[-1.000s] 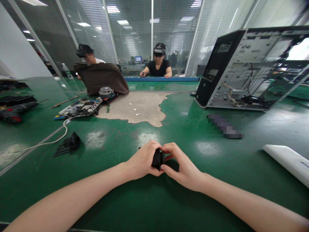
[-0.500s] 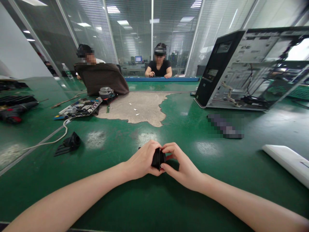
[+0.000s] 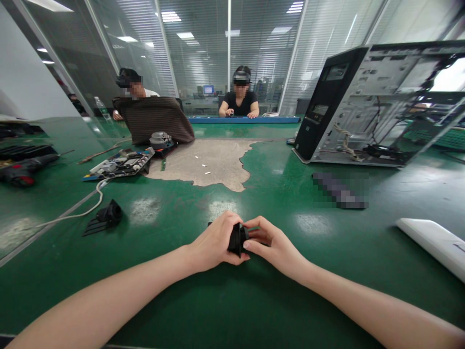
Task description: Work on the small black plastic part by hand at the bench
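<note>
Near the front middle of the green table point(image 3: 163, 300), my left hand point(image 3: 216, 242) is wrapped round a small black part point(image 3: 237, 240), which hides much of it. My right hand point(image 3: 271, 242) has its thumb and fingertips on the round right side of the same part. To the left lies another black plastic piece point(image 3: 105, 215) with a round end and slats, beside a pale cable point(image 3: 85, 212).
A circuit board point(image 3: 121, 164) and a power drill point(image 3: 27, 169) lie at the left. An open computer case point(image 3: 348, 106) stands back right. Nearer are a blurred flat object point(image 3: 339, 190) and a white object point(image 3: 432, 242). Two people point(image 3: 239, 103) sit across the table.
The fingers of my right hand have shifted slightly on the black part, and the thumb has moved up a little. My left hand holds it much as before.
</note>
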{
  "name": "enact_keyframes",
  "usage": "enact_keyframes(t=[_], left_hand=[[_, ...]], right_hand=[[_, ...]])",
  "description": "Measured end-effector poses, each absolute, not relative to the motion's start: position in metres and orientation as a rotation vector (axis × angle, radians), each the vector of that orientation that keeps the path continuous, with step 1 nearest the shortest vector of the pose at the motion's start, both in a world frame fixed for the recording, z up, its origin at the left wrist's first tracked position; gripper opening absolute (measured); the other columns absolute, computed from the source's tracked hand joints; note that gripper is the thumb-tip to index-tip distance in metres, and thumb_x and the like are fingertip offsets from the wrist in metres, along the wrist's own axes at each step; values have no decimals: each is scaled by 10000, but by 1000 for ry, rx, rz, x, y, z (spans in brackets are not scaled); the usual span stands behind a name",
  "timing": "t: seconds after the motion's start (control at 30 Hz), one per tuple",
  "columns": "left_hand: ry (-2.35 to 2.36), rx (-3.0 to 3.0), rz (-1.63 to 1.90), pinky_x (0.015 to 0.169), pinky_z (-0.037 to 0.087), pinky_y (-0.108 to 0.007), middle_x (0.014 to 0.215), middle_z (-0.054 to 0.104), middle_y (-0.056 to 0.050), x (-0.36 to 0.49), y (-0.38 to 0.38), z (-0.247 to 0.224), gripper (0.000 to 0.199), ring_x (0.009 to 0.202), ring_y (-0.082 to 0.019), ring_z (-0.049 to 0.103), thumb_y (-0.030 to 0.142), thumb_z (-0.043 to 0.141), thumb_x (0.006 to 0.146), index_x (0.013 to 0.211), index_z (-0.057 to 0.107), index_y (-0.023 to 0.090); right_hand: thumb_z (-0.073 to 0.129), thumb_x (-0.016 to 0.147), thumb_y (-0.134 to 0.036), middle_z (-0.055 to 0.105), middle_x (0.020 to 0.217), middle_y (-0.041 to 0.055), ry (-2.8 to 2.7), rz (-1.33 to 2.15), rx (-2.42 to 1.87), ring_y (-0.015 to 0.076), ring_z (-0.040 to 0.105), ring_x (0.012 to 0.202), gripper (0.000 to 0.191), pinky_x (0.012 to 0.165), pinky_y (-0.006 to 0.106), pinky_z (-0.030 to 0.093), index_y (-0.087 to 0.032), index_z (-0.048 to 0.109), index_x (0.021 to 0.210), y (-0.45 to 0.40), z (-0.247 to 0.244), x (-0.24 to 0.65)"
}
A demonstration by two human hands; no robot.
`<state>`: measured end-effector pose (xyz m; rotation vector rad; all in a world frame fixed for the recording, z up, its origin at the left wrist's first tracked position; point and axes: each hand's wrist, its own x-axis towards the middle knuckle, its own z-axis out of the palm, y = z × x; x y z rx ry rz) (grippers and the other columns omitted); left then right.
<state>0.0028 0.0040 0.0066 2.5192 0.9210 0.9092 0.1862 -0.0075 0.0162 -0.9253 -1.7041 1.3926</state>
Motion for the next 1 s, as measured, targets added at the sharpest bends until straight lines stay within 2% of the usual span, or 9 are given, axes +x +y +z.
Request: enact_keyframes(t=[0.13,0.33,0.63,0.77,0.87,1.0], left_hand=[[864,2583,944,811,456,-432,1045,459,-98,3,2,4,635,964,-255,507,324,699,633,1122,313,200],[874,2631,976,813,460,-454,1062,453,-115,5,1,1,671,978,-270,504,356,700,641,1144,287,194],[947,2506,905,785,465,-409,1010,469,-80,5,1,6,612,907,-233,515,365,709,646,1107,343,198],[935,2497,919,796,460,-406,1010,466,-74,6,2,5,660,923,-234,507,363,735,609,1110,339,195],[901,2532,930,801,457,-409,1019,468,-81,6,3,5,656,939,-237,502,371,723,623,1119,335,187],[877,2582,934,807,460,-423,1034,466,-93,5,2,5,657,953,-246,503,387,709,639,1128,319,187]], right_hand=[[681,685,-263,599,860,14,-1663,1389,-927,161,624,802,237,734,321,529,-180,516,833,-8,18,181],[700,673,-241,598,773,-7,-1640,1352,-970,161,623,763,265,724,331,533,-192,465,787,-13,19,177],[632,757,-234,480,962,56,-2078,749,-789,192,526,870,166,757,360,508,-212,530,885,-17,19,187],[536,814,-162,486,920,39,-1983,825,-794,174,530,863,51,749,351,504,-206,511,819,-15,20,186],[573,784,-156,496,885,17,-1877,971,-822,166,533,863,137,796,370,491,-212,482,870,-12,18,183],[599,763,-177,505,946,19,-1763,1190,-837,163,544,933,233,874,373,467,-212,455,943,-11,15,182]])
